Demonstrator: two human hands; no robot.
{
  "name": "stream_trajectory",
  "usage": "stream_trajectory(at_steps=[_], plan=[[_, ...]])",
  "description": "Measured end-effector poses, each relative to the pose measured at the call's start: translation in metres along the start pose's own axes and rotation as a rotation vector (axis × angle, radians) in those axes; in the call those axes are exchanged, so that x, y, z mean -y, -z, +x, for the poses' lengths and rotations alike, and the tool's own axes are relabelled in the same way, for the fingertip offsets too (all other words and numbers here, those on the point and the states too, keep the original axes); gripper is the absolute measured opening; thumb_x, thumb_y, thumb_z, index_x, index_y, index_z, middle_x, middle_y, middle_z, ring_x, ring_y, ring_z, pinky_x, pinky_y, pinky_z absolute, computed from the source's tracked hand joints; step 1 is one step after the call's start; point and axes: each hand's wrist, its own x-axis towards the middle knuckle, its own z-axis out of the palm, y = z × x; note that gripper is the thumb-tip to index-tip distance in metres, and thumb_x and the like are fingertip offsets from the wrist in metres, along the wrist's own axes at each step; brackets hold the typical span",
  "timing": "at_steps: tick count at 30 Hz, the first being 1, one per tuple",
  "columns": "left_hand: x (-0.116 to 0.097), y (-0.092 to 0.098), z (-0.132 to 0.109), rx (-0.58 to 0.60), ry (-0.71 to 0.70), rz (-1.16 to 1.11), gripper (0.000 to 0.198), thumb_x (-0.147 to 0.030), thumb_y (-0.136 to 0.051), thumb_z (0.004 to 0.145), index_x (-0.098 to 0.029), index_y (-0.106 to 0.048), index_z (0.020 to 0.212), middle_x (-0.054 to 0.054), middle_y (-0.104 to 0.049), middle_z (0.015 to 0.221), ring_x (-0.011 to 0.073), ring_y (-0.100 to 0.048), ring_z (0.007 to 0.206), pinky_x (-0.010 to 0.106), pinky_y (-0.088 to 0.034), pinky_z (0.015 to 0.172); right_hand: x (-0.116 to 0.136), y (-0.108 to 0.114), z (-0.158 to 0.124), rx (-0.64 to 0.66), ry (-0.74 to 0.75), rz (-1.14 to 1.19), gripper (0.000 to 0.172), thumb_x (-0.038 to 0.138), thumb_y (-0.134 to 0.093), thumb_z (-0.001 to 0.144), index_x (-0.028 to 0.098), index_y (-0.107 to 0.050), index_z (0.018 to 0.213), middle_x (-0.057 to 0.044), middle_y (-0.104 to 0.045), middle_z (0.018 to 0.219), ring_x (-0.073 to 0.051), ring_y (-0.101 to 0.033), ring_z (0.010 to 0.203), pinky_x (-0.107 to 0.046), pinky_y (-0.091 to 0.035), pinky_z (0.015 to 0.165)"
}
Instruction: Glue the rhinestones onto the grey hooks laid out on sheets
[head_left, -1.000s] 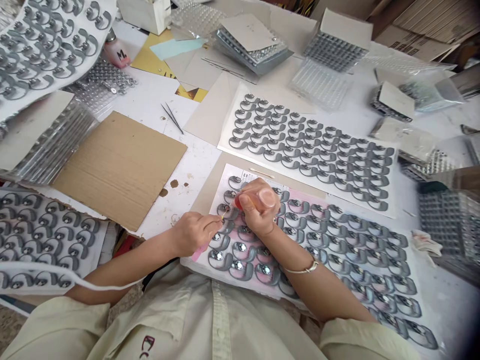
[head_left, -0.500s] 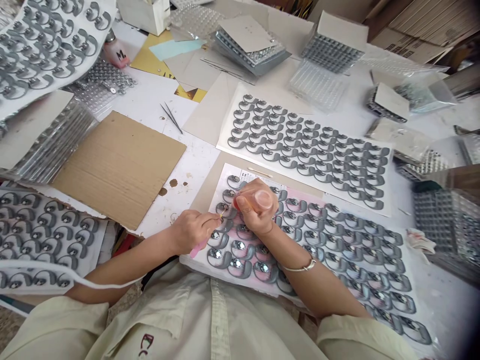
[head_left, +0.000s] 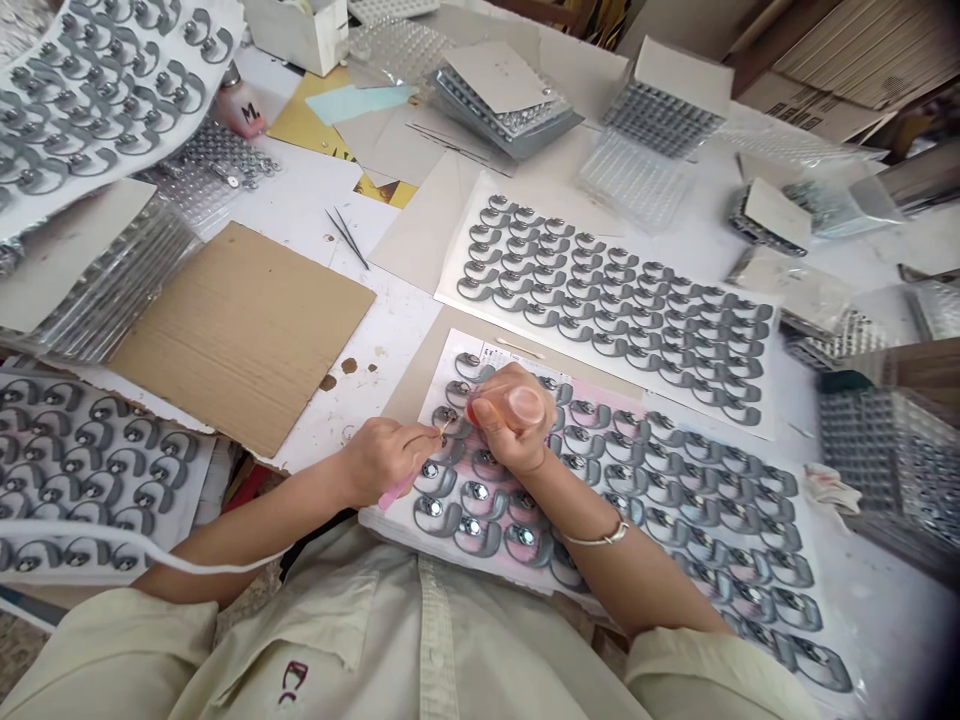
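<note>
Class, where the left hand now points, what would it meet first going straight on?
Probably the grey curved piece at the left hand's fingertips, though depth is unclear and it could pass above.

2 hands (head_left: 386, 462), 1 pink-handled pick (head_left: 397, 492), 1 cardboard sheet (head_left: 240, 335), 1 pr tweezers (head_left: 346, 238) just above it, 4 sheets grey curved pcs (head_left: 454, 290) around it

A white worktable (head_left: 889, 570) carries a brown cardboard sheet (head_left: 240, 335), printed grey-patterned sheets (head_left: 607, 310) and clear plastic trays (head_left: 634, 180).
</note>
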Motion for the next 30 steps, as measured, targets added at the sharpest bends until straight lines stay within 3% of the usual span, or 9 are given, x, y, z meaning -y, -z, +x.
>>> stream_trajectory(at_steps=[12,30], plan=[[0.0007,0.001,0.0015,0.005,0.003,-0.023,0.018,-0.007,-0.046,0.087,-0.012,-0.058,0.099,0.009,-0.075,0.091,0.0151,-0.073,0.081,0.021,-0.057,0.056,0.0002,0.0021,-0.0008,0.032,0.036,-0.025,0.01,0.018,-0.064,0.082,0.02,-0.06,0.073,-0.003,-0.061,0.064,-0.017,-0.055,0.056,-0.033,-0.047,0.053],[0.0024,0.0015,0.0031,-0.015,0.061,-0.084,0.013,-0.009,-0.048,0.089,-0.013,-0.06,0.094,0.008,-0.075,0.089,0.0145,-0.073,0.075,0.021,-0.055,0.054,0.0025,0.001,-0.0005,0.051,0.046,-0.034,0.012,0.021,-0.062,0.083,0.02,-0.061,0.071,-0.003,-0.061,0.062,-0.017,-0.056,0.056,-0.034,-0.048,0.052]])
